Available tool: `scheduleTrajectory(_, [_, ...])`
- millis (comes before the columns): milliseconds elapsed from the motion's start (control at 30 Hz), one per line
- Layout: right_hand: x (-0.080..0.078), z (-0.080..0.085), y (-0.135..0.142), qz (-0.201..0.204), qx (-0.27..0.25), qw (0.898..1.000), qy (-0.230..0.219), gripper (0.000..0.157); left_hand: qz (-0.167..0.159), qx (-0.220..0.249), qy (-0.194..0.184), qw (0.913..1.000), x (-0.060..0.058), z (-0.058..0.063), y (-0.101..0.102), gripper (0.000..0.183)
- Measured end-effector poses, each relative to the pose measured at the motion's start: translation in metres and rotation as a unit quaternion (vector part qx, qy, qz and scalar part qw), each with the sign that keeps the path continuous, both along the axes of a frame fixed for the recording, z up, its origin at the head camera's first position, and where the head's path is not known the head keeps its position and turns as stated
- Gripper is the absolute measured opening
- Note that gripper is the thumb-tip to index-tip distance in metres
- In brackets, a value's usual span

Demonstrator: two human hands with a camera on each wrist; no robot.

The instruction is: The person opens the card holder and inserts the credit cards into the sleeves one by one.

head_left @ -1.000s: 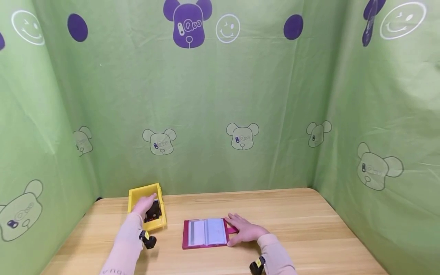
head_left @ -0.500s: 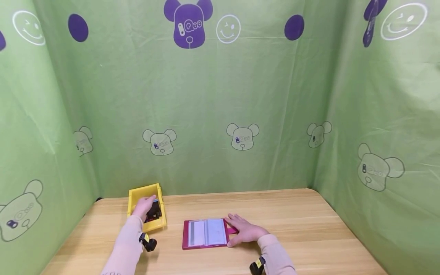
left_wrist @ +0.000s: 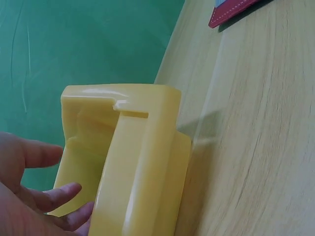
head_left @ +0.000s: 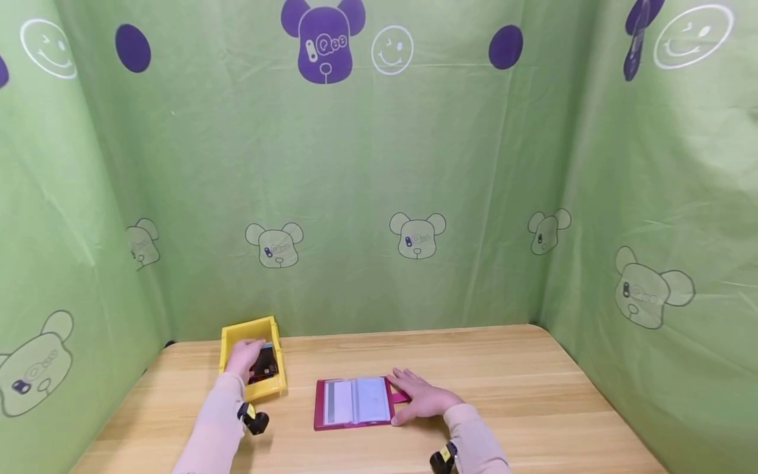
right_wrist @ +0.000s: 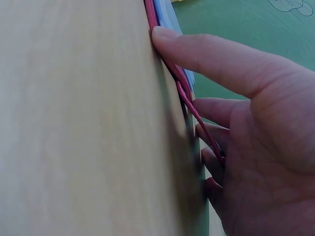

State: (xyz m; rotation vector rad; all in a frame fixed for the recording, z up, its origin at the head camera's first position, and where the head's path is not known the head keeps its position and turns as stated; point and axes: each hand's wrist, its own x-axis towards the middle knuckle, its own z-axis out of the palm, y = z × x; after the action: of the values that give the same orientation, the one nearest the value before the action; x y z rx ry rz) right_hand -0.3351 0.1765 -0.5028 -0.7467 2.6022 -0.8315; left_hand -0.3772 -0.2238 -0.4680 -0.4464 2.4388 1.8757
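Observation:
An opened magenta card holder with pale sleeve pages lies flat on the table. My right hand rests at its right edge, fingers spread, beside its strap; in the right wrist view the thumb touches the cover's edge. To the left, my left hand reaches into a yellow bin, next to a dark flat card-like item. The left wrist view shows the loosely bent fingers apart inside the bin's opening, with nothing visible between them; the bin's contents are hidden there.
The wooden table carries the bin at its back left, near the far edge. Green printed curtains enclose the back and both sides. A small black camera is strapped to each wrist.
My left hand has shifted slightly within the yellow bin, its fingers drawing in over the dark item. The right hand and the card holder have stayed put.

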Motion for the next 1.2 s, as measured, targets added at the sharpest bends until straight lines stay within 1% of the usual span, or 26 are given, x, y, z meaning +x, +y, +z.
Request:
scheduleTrajectory(100, [-0.001,0.0,0.0,-0.004,-0.001,1.0,-0.001,0.1,0.017,-0.024,0.026,0.9992,-0.001,0.0,-0.001,0.054])
scheduleTrajectory(200, [-0.002,0.001,0.0,-0.005,0.002,1.0,-0.002,0.1,0.032,-0.037,0.043,0.9979,-0.002,0.001,-0.001,0.054])
scheduleTrajectory(333, [-0.002,0.001,0.0,-0.003,0.001,1.0,-0.001,0.099,0.032,-0.03,0.053,0.9976,0.001,0.003,0.001,0.056])
scheduleTrajectory(433, [-0.001,0.001,-0.001,-0.001,-0.001,1.0,0.0,0.099,0.026,-0.019,0.053,0.9981,0.004,0.004,0.003,0.058])
scheduleTrajectory(567, [-0.001,0.002,-0.001,0.001,-0.002,1.0,0.0,0.098,0.019,-0.009,0.042,0.9989,0.007,0.005,0.003,0.06])
scheduleTrajectory(800, [0.0,0.001,-0.002,0.001,-0.002,1.0,0.0,0.098,0.014,-0.006,0.032,0.9994,0.008,0.005,0.001,0.064])
scheduleTrajectory(933, [0.0,0.001,-0.001,0.0,-0.004,1.0,0.0,0.098,0.013,-0.006,0.038,0.9992,0.006,0.003,-0.001,0.065])
scheduleTrajectory(1067, [0.001,0.0,-0.001,0.0,-0.005,1.0,0.001,0.099,0.008,-0.009,0.047,0.9988,0.008,0.007,-0.002,0.066])
scheduleTrajectory(1200, [0.001,-0.001,0.0,-0.001,-0.005,1.0,0.0,0.099,0.003,-0.017,0.042,0.999,0.011,0.015,-0.002,0.067])
